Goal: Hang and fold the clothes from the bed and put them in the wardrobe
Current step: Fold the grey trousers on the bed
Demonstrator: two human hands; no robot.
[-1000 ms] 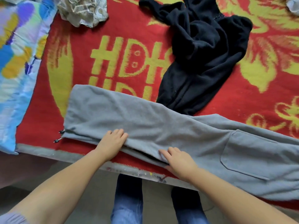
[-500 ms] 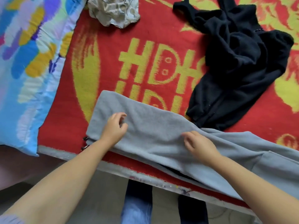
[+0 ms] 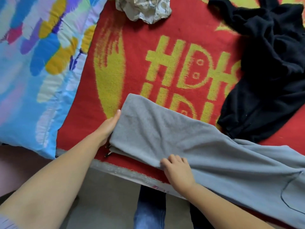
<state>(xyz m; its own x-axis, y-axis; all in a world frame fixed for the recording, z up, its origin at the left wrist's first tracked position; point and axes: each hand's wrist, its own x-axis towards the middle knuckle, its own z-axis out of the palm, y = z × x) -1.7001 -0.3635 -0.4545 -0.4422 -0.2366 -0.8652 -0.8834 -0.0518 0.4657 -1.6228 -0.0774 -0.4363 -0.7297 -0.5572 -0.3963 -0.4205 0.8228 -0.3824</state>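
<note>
**Two hands on the grey trousers, waistband end at the left**

Two hands work one garment: the soft grey fleece trousers [image 3: 189,138] lie across the near edge of the red blanket with yellow lettering [image 3: 140,47], their long axis running from the waistband end at the left, out past the right border of the view; a patch pocket shows near the lower right. The left hand [image 3: 108,128] lies flat against the waistband edge, thumb straight on top, the other fingers hidden under or behind the cloth, so whether they pinch the layers I cannot tell; dark drawstring tips [image 3: 108,152] poke out just below it. The right hand [image 3: 177,169] rests on the near hem of the trousers, fingers curled and bunching the cloth, which reads as a pinch on the folded edge.

The left hand is the nearer one to the waistband, and the bulk of the garment stretches away to the right of both hands; any fold, I judge, would have to carry one end along that long axis toward the other, and the far leg ends are out of view.

Beyond the trousers, touching their far edge, lies a crumpled black fleece garment [image 3: 264,71]; a rumpled cream patterned cloth [image 3: 143,9] sits at the top, well apart; a bright blue multicoloured pillow [image 3: 33,71] fills the left.
</note>
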